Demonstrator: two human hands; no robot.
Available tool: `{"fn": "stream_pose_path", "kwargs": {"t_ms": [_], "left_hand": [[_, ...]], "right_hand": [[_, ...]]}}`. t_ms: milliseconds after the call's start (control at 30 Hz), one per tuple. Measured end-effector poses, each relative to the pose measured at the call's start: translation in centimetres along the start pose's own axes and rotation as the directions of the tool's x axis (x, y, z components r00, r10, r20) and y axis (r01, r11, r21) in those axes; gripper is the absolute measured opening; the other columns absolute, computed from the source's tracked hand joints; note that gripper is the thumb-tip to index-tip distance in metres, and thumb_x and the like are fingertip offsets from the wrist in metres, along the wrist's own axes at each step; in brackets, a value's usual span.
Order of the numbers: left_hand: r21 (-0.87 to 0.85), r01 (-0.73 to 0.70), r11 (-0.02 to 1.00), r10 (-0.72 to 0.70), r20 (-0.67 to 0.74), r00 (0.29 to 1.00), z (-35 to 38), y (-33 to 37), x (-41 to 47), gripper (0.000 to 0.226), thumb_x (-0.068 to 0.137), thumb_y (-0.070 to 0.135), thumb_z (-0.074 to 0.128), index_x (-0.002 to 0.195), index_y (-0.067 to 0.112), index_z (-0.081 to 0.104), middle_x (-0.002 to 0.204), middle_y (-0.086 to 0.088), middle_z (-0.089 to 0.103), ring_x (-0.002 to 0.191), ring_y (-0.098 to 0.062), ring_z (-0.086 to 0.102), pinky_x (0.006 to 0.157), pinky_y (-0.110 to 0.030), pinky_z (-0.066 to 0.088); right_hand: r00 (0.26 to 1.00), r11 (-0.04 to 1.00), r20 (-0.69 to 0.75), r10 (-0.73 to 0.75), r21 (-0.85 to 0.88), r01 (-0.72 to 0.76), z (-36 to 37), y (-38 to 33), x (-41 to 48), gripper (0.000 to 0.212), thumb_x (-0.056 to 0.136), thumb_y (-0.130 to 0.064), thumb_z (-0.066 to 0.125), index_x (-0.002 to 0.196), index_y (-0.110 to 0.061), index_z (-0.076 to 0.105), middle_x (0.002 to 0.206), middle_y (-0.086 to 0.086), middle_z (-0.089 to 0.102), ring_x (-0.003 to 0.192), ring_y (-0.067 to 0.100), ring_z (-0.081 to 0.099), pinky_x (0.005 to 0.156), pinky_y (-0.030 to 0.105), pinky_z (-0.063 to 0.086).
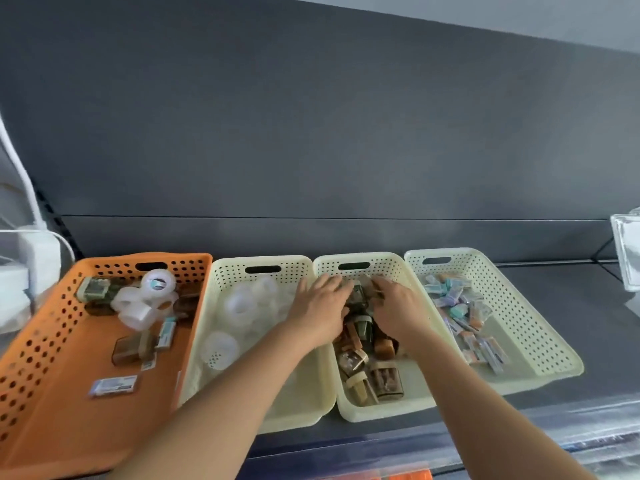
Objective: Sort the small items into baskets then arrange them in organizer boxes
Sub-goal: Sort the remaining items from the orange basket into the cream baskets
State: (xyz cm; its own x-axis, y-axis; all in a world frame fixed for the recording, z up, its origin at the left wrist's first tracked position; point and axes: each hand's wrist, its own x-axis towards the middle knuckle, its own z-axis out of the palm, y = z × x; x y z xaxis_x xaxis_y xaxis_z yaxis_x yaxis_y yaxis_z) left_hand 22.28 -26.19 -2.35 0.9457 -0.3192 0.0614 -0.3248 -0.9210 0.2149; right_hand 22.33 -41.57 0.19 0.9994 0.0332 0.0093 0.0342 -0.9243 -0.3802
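Closest to me are the left forearm [225, 393] and right forearm [485, 410], coming up from the bottom of my feed; below them, blurred clear organizer boxes [571, 448] lie along the near edge of the dark worktop [571, 306]. Four baskets stand side by side on it, their far ends toward its back edge. Both hands are in the third basket [381, 410], a cream one filled with small brown and dark pieces [363, 362]. The left hand [320, 306] lies over the far part of the pile, its grip released, fingers stretched out on the pieces; the right hand [398, 306] is just beside it with fingers bent down into the pile, and I cannot tell whether its grip has hold of anything. At the left end, the orange basket [31, 348] holds white tape rolls [138, 306], brown boxes and a flat packet [112, 386]; the second basket [225, 271] holds white rings [242, 303]; the fourth basket [519, 323], nearest the right end, holds small coloured packets [464, 313]. A clear box [627, 251] stands at the right edge.
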Motion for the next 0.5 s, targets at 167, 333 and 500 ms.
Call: {"fn": "stream_pose_path", "kwargs": {"t_ms": [167, 333, 500], "left_hand": [[-0.071, 0.008, 0.997, -0.016, -0.111, 0.994, -1.8, -1.1, -1.7, 0.053, 0.094, 0.028, 0.052, 0.144, 0.020, 0.036, 0.153, -0.001, 0.031, 0.142, -0.020, 0.019, 0.114, -0.045, 0.017], [-0.093, 0.168, 0.981, -0.189, -0.305, 0.933, -5.0, -5.3, -6.0, 0.042, 0.087, 0.022, 0.057, 0.129, 0.021, 0.056, 0.133, 0.003, 0.053, 0.126, -0.020, 0.042, 0.102, -0.037, 0.033], [-0.085, 0.392, 0.916, -0.395, -0.356, 0.847, -6.9, -11.8, -11.5, 0.035, 0.087, 0.019, 0.057, 0.122, 0.022, 0.062, 0.121, 0.004, 0.057, 0.115, -0.020, 0.050, 0.088, -0.040, 0.046]], "right_hand": [[0.987, 0.990, -0.091, -0.129, 0.051, 0.134, 1.0, -2.8, 0.3, 0.045, 0.090, -0.006, 0.045, 0.133, -0.017, 0.052, 0.133, 0.004, 0.054, 0.124, 0.023, 0.047, 0.103, 0.034, 0.038], [0.928, 0.927, -0.137, -0.347, 0.101, 0.361, 2.4, -8.9, -0.2, 0.033, 0.088, -0.018, 0.057, 0.121, -0.018, 0.063, 0.121, 0.003, 0.061, 0.117, 0.023, 0.049, 0.093, 0.030, 0.038], [0.798, 0.788, -0.084, -0.596, 0.131, 0.602, 5.0, -16.2, -1.8, 0.029, 0.088, -0.026, 0.062, 0.116, -0.019, 0.067, 0.117, 0.001, 0.064, 0.115, 0.021, 0.050, 0.095, 0.030, 0.039]]}}
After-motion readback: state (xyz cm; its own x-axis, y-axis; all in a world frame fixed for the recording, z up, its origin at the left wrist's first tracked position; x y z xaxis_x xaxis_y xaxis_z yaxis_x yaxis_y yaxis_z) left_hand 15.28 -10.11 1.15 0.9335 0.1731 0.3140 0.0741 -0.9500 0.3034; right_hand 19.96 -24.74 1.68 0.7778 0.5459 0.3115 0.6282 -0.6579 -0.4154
